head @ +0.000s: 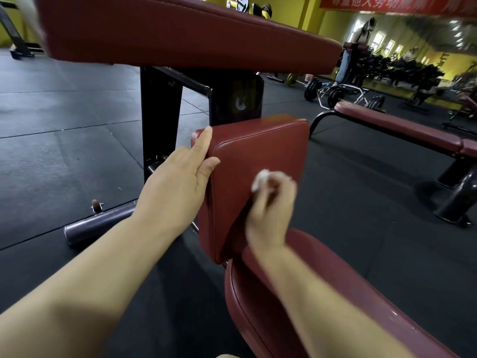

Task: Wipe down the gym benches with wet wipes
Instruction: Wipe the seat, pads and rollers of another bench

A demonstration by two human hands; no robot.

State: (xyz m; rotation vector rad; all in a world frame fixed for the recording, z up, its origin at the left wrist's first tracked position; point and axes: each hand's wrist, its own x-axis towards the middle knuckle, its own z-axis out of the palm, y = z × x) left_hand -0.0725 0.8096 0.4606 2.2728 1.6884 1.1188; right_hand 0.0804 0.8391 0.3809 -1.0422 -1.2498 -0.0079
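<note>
Wiping underway: right hand (271, 208) pinches wipe (260, 178) on pad (260, 151); left hand (178, 177), fingers spread, steadies its left edge; far bench (402, 130) apparently remains.

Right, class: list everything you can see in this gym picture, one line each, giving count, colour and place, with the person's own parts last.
Small square pad: one, dark red, centre, on the black frame.
Large angled pad: one, dark red, top.
Seat pad: one, dark red, bottom right.
Flat bench: one, dark red on black legs, right.
Black frame: one, centre left.
Metal bar: one, dark, on the floor at left.
Barbell plates: several, black, far floor.
Wet wipe: one, white, bunched on the small pad.
Left hand: resting on the small pad's left edge.
Right hand: blurred, gripping the wipe.
</note>
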